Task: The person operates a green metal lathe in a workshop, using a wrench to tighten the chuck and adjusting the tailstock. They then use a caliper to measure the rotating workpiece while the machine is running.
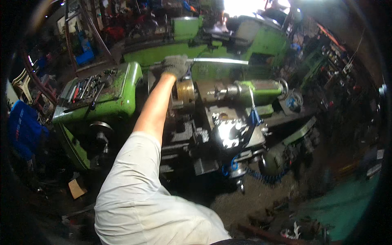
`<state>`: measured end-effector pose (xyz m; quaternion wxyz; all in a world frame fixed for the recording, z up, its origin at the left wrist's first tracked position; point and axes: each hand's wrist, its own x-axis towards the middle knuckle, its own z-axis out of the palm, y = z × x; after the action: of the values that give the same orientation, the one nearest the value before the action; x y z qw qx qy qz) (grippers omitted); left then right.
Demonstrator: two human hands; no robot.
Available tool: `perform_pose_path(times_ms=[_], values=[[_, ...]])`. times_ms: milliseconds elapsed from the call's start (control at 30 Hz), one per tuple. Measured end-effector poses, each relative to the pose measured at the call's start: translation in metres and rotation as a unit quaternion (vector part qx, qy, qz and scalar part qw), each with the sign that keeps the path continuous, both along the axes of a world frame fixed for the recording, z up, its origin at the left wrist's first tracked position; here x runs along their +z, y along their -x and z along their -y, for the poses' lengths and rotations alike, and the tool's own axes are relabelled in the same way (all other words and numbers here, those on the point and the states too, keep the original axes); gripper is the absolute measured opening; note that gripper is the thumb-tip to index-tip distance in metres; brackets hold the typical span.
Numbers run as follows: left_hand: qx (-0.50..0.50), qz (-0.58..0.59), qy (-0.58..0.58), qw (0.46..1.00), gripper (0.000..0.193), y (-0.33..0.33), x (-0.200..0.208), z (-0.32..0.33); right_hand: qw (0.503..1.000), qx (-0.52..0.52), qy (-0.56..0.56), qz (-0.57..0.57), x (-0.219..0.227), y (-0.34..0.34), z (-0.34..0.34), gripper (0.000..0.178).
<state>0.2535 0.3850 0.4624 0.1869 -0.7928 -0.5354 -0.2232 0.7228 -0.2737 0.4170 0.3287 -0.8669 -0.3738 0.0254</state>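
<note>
My left hand point(174, 66), in a grey knit work glove, reaches out over the lathe, its fingers closed around a long silvery metal bar point(218, 61). The bar sticks out to the right of the glove, roughly level. Just below the hand is a round brass-coloured part point(186, 90) at the lathe's spindle end; a bluish piece under the glove is too blurred to name. Facing it from the right is the green tailstock point(261, 92), with a steel drill chuck point(228, 90) at its front. My right hand does not show.
Nearer me stands the shiny tool post point(230, 131) on its carriage, with a coiled blue hose point(267, 178) below. Hand tools point(85, 87) lie on the green headstock point(128, 94) at left. Another green machine point(265, 38) stands behind. A blue sheet point(25, 130) hangs far left.
</note>
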Motion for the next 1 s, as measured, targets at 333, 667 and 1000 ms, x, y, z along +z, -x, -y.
perform_pose_path(times_ms=[333, 667, 1000], values=[[-0.026, 0.086, -0.021, 0.996, 0.028, 0.007, 0.013, 0.029, 0.86, 0.328, -0.316, -0.23, 0.027, 0.25, -0.204, 0.039], [-0.027, 0.073, -0.03, 0.997, 0.025, 0.004, 0.013, 0.038, 0.981, 0.191, -0.01, 0.041, -0.254, 0.312, -0.4, 0.042], [-0.086, 0.069, -0.045, 0.993, 0.036, -0.002, -0.01, -0.001, 0.981, 0.171, 0.011, -0.091, -0.281, 0.298, -0.402, 0.035]])
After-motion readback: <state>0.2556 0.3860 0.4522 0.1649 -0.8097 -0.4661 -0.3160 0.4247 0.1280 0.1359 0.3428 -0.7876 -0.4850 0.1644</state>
